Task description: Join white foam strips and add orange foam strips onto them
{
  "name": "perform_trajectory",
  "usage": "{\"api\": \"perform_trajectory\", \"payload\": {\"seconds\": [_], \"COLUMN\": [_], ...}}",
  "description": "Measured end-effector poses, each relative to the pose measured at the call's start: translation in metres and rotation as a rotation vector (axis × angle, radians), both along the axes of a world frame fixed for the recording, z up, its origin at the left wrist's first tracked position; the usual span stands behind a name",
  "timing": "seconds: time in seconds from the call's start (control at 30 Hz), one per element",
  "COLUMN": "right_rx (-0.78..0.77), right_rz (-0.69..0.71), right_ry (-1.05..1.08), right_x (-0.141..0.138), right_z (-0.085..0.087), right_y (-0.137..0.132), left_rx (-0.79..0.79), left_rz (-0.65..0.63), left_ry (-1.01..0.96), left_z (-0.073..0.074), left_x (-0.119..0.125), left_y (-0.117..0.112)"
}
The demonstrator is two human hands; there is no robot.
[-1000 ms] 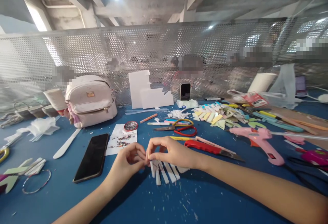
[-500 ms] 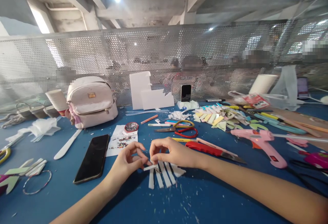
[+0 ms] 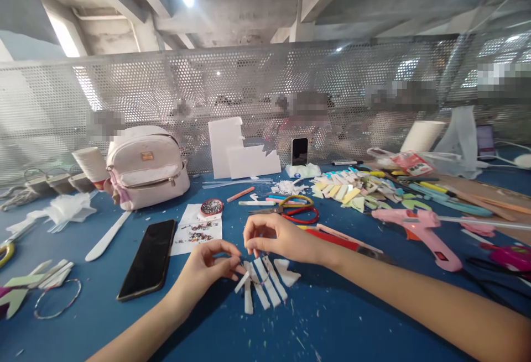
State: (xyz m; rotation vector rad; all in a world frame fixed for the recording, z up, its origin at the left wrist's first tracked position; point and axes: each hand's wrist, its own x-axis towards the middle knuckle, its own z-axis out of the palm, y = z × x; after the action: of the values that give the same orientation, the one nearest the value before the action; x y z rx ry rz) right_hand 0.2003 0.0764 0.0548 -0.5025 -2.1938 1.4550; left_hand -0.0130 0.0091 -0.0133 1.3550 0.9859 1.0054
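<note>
Fingers [image 3: 232, 264] of the left hand [image 3: 207, 268] are pinched narrow on the loose outer strip of a fan of thin white foam strips [image 3: 261, 287]. It's in the lower middle of the frame, lying flat on the blue bench [image 3: 290, 329]. The right hand [image 3: 282, 237] sits just above the top of the fan with its fingers [image 3: 254, 245] curled close together. Can't tell if they're actually gripping anything.

My guess on handling: this stuff looks super light and soft, so it'll bend or dent if you squeeze. The spot where the strips meet is probably the weak bit. I'd hold it lightly right at that meeting point, not by the free tips.

Around it: a long red-handled utility knife [image 3: 336, 239] just right of the right hand, a black smartphone [image 3: 147, 260] to the left, and a pink glue gun [image 3: 418, 226] further right.
</note>
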Motion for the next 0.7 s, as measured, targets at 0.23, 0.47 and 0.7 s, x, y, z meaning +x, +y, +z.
{"api": "perform_trajectory", "payload": {"seconds": [0.23,0.47,0.7], "right_rx": [-0.065,-0.026,0.168], "right_rz": [0.016,-0.016,-0.145], "right_ry": [0.058,0.102,0.141], "right_x": [0.003,0.007,0.012], "right_z": [0.011,0.025,0.044], "right_y": [-0.003,-0.007,-0.012], "left_rx": [0.026,0.026,0.004], "left_rz": [-0.033,-0.037,-0.07], "left_ry": [0.089,0.09,0.004], "left_z": [-0.012,-0.01,-0.007], "left_x": [-0.008,-0.008,-0.003], "left_y": [0.005,0.003,0.003]}}
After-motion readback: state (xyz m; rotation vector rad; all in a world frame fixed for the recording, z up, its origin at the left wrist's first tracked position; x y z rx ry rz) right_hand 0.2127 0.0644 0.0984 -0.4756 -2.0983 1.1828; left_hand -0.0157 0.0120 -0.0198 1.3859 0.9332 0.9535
